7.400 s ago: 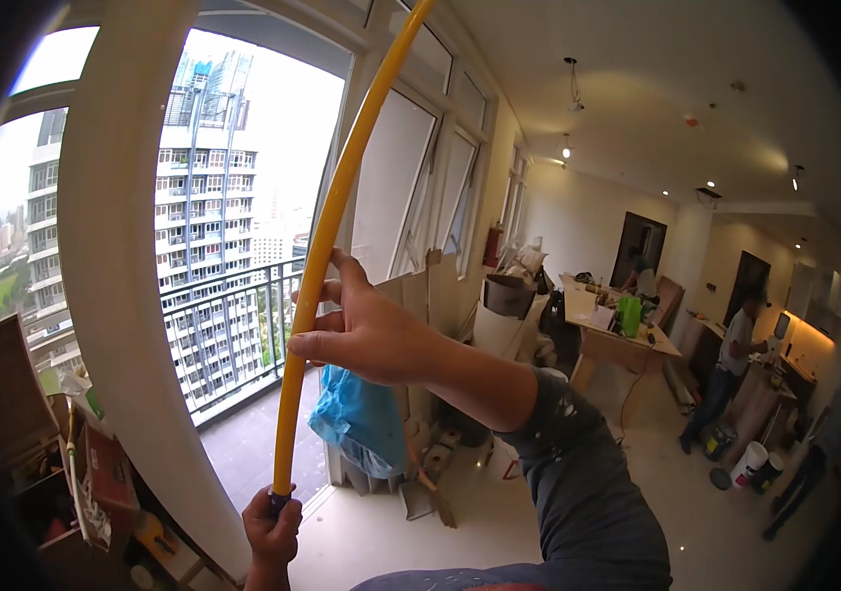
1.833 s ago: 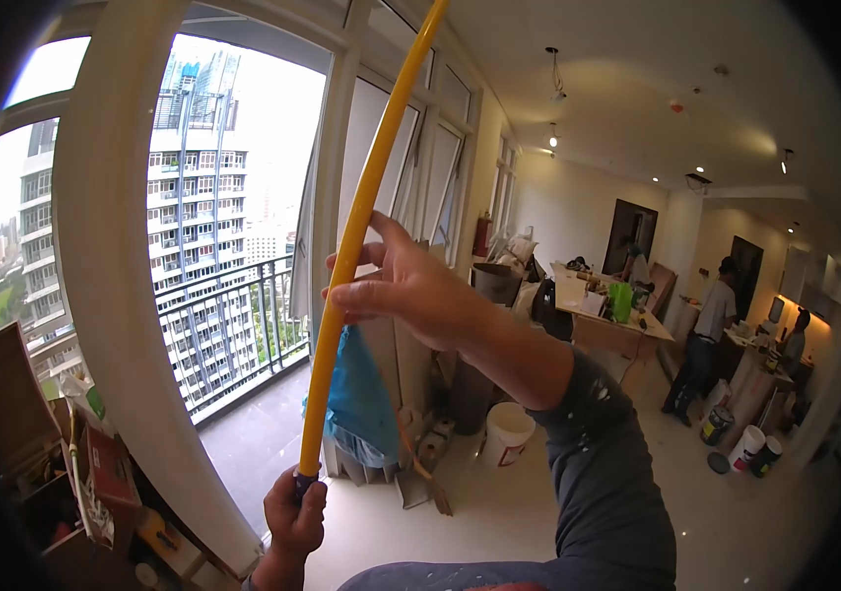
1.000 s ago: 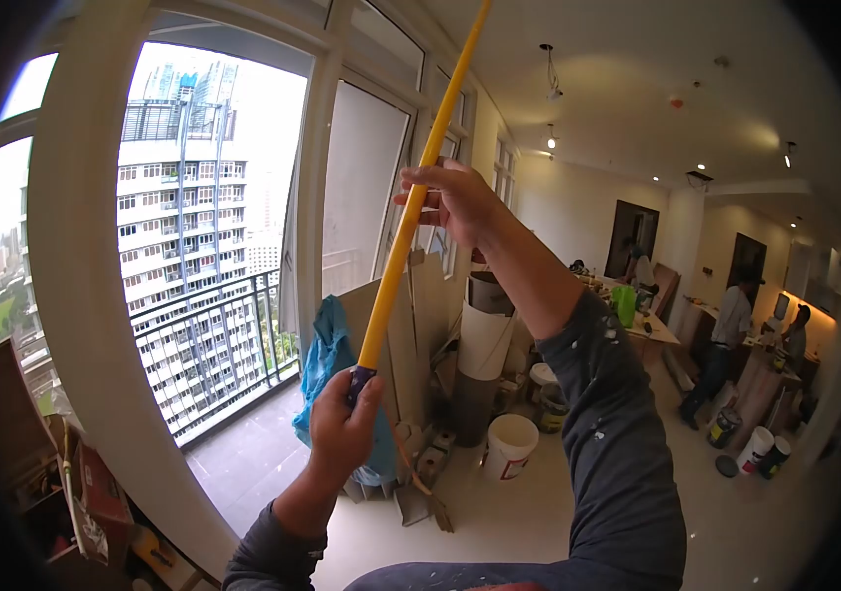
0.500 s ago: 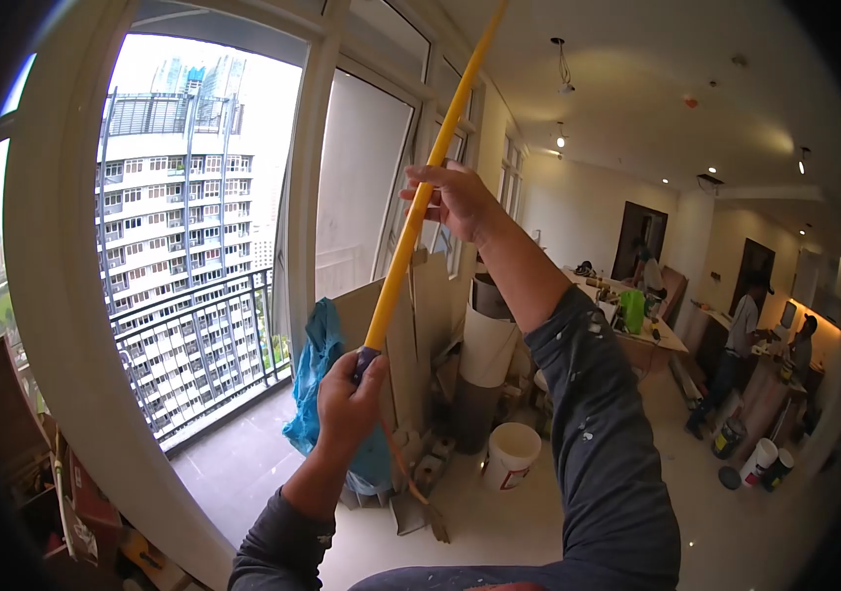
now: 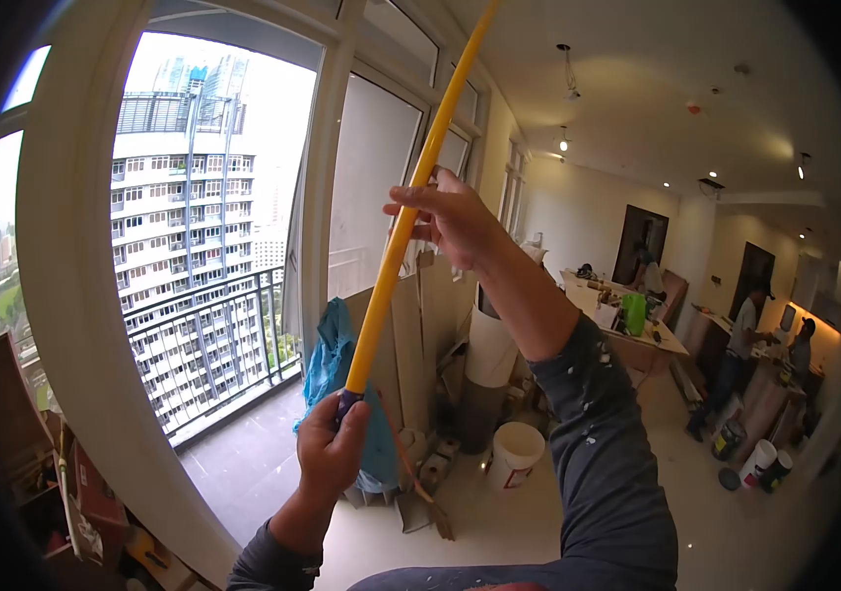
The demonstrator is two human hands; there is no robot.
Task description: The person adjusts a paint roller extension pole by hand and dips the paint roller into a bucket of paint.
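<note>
A long yellow pole (image 5: 381, 295) slants up and to the right, its top running out of the frame toward the ceiling. My left hand (image 5: 334, 443) is wrapped round the dark grip at the pole's lower end. Higher up, my right hand (image 5: 443, 219) holds the pole between thumb and fingers, with the fingers partly hidden behind it. Behind the pole's lower part hangs a blue plastic sheet (image 5: 327, 350), beside leaning boards (image 5: 405, 345).
A white bucket (image 5: 516, 455) and a broom (image 5: 437, 517) are on the floor. At left are a curved column (image 5: 70, 246) and an open box (image 5: 6, 394). A worktable (image 5: 627, 330) and several people, one a standing person (image 5: 740, 340), are at right.
Since the oldest frame, both hands and the pole have moved up and right, and the pole tilts more to the right. Against the last frame, both hands sit slightly lower and further left.
</note>
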